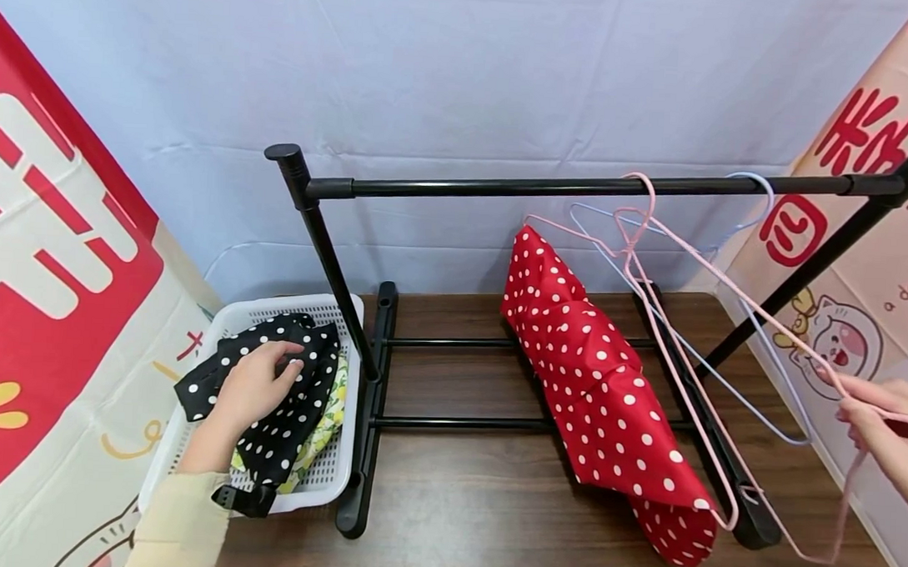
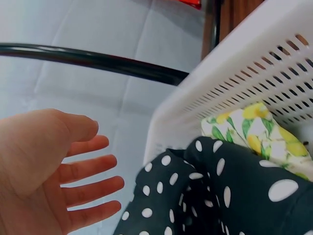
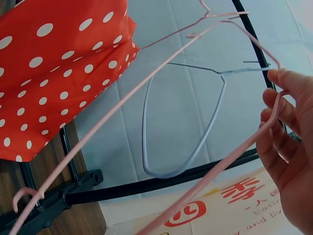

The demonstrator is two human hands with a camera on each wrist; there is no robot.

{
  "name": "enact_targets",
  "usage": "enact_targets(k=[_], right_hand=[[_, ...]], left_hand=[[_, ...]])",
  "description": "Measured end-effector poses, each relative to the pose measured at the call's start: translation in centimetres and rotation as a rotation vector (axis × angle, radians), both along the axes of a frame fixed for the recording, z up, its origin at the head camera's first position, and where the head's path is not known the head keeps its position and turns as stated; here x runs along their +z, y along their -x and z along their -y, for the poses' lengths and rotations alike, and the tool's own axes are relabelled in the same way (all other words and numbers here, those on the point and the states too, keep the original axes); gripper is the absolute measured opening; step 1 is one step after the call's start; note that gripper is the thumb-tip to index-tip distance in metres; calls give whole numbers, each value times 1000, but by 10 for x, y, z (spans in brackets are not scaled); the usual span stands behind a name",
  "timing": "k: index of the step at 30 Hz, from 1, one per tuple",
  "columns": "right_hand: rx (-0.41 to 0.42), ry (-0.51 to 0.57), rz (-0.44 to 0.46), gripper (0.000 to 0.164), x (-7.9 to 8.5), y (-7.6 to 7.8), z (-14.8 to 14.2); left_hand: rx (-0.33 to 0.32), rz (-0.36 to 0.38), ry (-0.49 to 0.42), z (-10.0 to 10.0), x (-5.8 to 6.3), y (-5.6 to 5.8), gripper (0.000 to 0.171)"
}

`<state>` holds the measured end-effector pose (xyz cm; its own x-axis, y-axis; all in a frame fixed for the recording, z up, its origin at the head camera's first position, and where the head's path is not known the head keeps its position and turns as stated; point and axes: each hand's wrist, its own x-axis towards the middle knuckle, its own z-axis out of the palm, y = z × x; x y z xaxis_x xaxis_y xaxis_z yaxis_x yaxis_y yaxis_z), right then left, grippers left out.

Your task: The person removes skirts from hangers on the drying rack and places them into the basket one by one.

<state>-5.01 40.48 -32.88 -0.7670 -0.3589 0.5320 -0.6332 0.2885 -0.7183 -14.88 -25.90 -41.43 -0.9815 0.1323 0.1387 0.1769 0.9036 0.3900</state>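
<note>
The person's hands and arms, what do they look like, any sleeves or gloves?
The left hand and right hand are bare, without visible gloves or rings. A pale cream-yellow sleeve ends near the left wrist, with a black piece beside the cuff, too unclear to name. No right sleeve shows.

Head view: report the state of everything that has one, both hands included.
Black rack: standing upright.
White basket: upright, holding cloths.
Black dotted cloth: bunched, in basket.
Lemon-print cloth: partly covered, in basket.
Left hand: open, over black dotted cloth.
Held pink hanger: gripped, bare.
Right hand: gripping that hanger.
Red dotted cloth: draped on another pink hanger.
Blue hanger: hooked on rack, bare.
</note>
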Motion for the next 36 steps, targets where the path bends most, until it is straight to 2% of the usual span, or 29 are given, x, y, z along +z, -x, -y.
enact_targets(k=[3,6,7,11,18,22,29,33,36], right_hand=[[-19,-15,1,46,5,2,6],[-433,-90,-173,34,4,-7,24],[-473,-100,-206,30,5,-7,28],[-490,-145,-234,25,13,-3,35],[-506,-311,-299,19,18,9,38],[-524,-367,-332,18,23,16,41],[-643,-572,-254,17,37,25,54],[-636,-651,-224,18,44,33,64],[-614,-681,-244,19,48,40,71]], left_hand=[[-5,-10,-15,-2,3,-2,29],[-5,-28,-21,-5,6,-5,29],[-5,-36,-23,-6,6,-5,28],[-4,-64,-38,-10,11,-10,27],[8,-124,-65,-19,14,-20,25],[19,-141,-82,-22,15,-24,24],[30,-225,-122,-27,12,-29,20],[24,-244,-146,-31,8,-31,19],[27,-239,-160,-32,5,-32,19]])
